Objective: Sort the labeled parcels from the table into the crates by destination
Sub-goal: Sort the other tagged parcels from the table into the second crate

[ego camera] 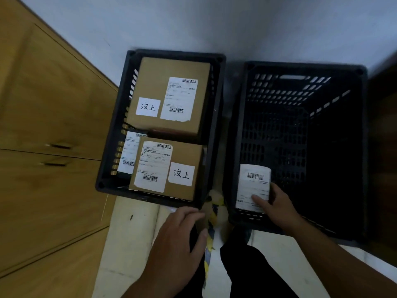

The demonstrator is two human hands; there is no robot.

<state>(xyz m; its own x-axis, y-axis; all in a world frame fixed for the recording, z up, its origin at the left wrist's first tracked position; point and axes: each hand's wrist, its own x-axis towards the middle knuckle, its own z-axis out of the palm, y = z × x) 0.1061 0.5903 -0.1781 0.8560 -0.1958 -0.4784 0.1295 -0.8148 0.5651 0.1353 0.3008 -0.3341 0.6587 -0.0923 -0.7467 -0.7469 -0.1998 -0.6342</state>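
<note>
Two black plastic crates stand on the floor side by side. The left crate (111, 147) holds two brown cardboard parcels with white labels, a far one (150, 82) and a near one (193, 153), plus a third labelled parcel (129, 153) partly hidden beneath. My right hand (277, 203) grips a dark parcel with a white barcode label (253, 183) just inside the near wall of the right crate (300, 67), which looks otherwise bare. My left hand (182, 231) hovers by the near right corner of the left crate, fingers loosely curled, holding nothing.
A wooden cabinet (43, 125) with two door handles runs along the left. A pale wall (214, 22) rises behind the crates. My dark trouser legs (247, 272) and a yellow-patterned object (212, 214) lie between the crates on the light floor.
</note>
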